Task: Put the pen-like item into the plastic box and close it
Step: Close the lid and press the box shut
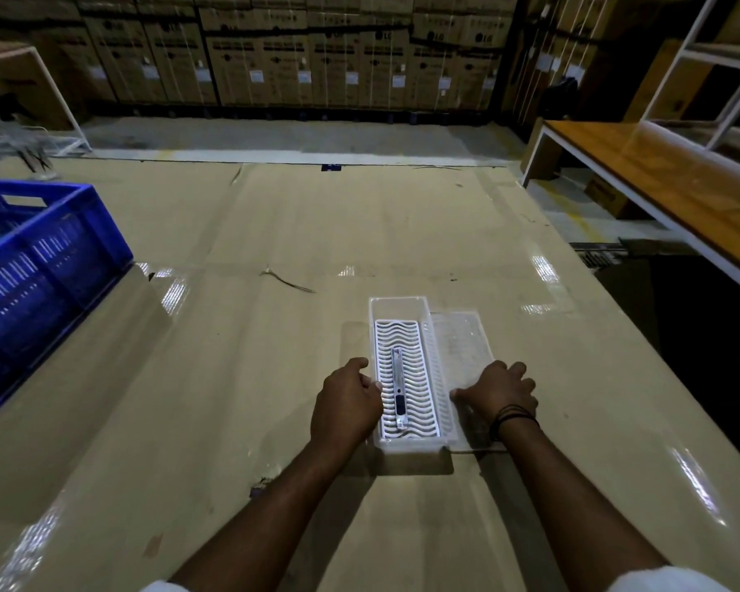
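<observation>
A long white plastic box lies open on the cardboard-covered table, a wavy white insert in its bottom. The silver pen-like item with a dark button lies lengthwise inside on the insert. The clear lid lies flat on the table along the box's right side. My left hand rests against the box's left wall, fingers curled at the rim. My right hand presses on the lid's near end, thumb toward the box, fingers spread over the lid.
A blue plastic crate stands at the table's left edge. A wooden bench with a white frame is at the right, beyond a gap. Stacked cardboard cartons line the back wall.
</observation>
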